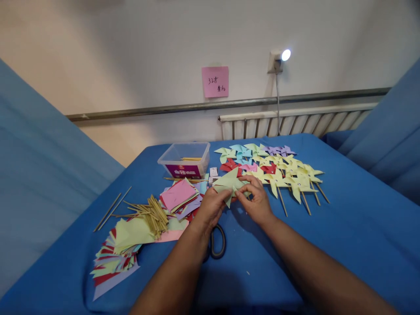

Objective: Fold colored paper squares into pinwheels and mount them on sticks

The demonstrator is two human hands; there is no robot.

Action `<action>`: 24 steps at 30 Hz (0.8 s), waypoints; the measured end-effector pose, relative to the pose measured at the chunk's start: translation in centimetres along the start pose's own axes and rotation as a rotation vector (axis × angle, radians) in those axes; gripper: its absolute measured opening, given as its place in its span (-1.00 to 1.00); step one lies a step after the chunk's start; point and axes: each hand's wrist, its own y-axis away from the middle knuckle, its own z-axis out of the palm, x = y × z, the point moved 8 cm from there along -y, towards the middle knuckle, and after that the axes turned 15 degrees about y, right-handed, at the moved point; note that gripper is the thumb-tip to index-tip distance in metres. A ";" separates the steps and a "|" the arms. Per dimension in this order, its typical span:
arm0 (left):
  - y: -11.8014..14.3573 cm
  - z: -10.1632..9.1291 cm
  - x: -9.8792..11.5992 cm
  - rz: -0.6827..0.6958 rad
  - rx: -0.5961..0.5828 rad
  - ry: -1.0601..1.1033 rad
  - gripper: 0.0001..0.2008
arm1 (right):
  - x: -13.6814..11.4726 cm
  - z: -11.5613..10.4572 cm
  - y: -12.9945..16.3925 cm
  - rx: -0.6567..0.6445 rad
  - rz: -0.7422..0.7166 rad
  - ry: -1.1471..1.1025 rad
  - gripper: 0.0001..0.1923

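Blue-covered desk (344, 227) below a pale wall, left hand (210, 205) and right hand (257, 202) each with grip pinched on a green folded paper (229, 183) above the desk's middle, finished pinwheels (278, 168) just behind, scissors (217, 241) beneath the wrists.

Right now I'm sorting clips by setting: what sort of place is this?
Probably an indoor craft worktable in a plain room. Both hands fold a green paper piece over a blue-covered table, beside finished pinwheels; a radiator lines the wall.
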 end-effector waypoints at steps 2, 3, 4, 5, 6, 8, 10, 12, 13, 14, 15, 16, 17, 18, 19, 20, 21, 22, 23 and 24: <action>0.0 0.1 0.0 -0.006 -0.001 -0.013 -0.61 | 0.1 0.0 0.0 -0.001 0.014 0.000 -0.86; 0.0 0.1 0.0 -0.006 -0.004 -0.019 -0.61 | 0.2 0.0 0.0 -0.003 0.019 0.001 -0.86; 0.0 0.1 0.0 -0.005 -0.007 -0.025 -0.60 | 0.2 0.1 0.0 -0.003 0.023 0.002 -0.86; 0.0 0.2 -0.1 -0.001 -0.008 -0.028 -0.60 | 0.3 0.1 0.0 -0.003 0.024 0.002 -0.86; 0.0 0.2 -0.1 0.004 -0.009 -0.031 -0.60 | 0.3 0.1 0.1 -0.002 0.025 0.002 -0.86; -0.1 0.1 -0.1 0.018 -0.010 -0.034 -0.61 | 0.4 0.2 0.1 0.000 0.027 0.001 -0.86; -0.2 0.1 -0.1 0.029 -0.005 -0.033 -0.61 | 0.4 0.2 0.1 0.000 0.032 0.001 -0.86; -0.2 0.0 -0.1 0.030 0.003 -0.031 -0.60 | 0.4 0.2 0.2 0.000 0.038 0.004 -0.85; -0.2 -0.1 -0.1 0.030 0.009 -0.031 -0.59 | 0.4 0.3 0.2 -0.001 0.040 0.005 -0.85; -0.3 -0.1 -0.1 0.029 0.012 -0.032 -0.60 | 0.4 0.3 0.2 -0.001 0.042 0.007 -0.84; -0.3 -0.2 -0.2 0.029 0.012 -0.035 -0.61 | 0.4 0.3 0.2 -0.002 0.044 0.008 -0.84; -0.3 -0.2 -0.2 0.031 0.008 -0.038 -0.62 | 0.4 0.3 0.2 -0.004 0.045 0.008 -0.85; -0.4 -0.2 -0.2 0.035 0.002 -0.041 -0.63 | 0.4 0.3 0.2 -0.006 0.048 0.008 -0.84; -0.4 -0.2 -0.2 0.041 -0.003 -0.047 -0.63 | 0.4 0.4 0.2 -0.008 0.050 0.008 -0.84; -0.4 -0.2 -0.2 0.046 -0.007 -0.053 -0.62 | 0.4 0.4 0.2 -0.009 0.052 0.006 -0.84; -0.5 -0.3 -0.2 0.050 -0.008 -0.060 -0.60 | 0.4 0.4 0.2 -0.010 0.054 0.003 -0.84; -0.5 -0.4 -0.2 0.056 -0.004 -0.068 -0.59 | 0.3 0.4 0.3 -0.012 0.055 -0.002 -0.83; -0.5 -0.5 -0.2 0.060 0.002 -0.079 -0.57 | 0.3 0.4 0.3 -0.014 0.057 -0.009 -0.83; -0.5 -0.6 -0.2 0.064 0.008 -0.094 -0.57 | 0.3 0.4 0.3 -0.016 0.063 -0.020 -0.83; -0.5 -0.7 -0.1 0.068 0.015 -0.109 -0.58 | 0.5 0.4 0.3 -0.014 0.075 -0.040 -0.85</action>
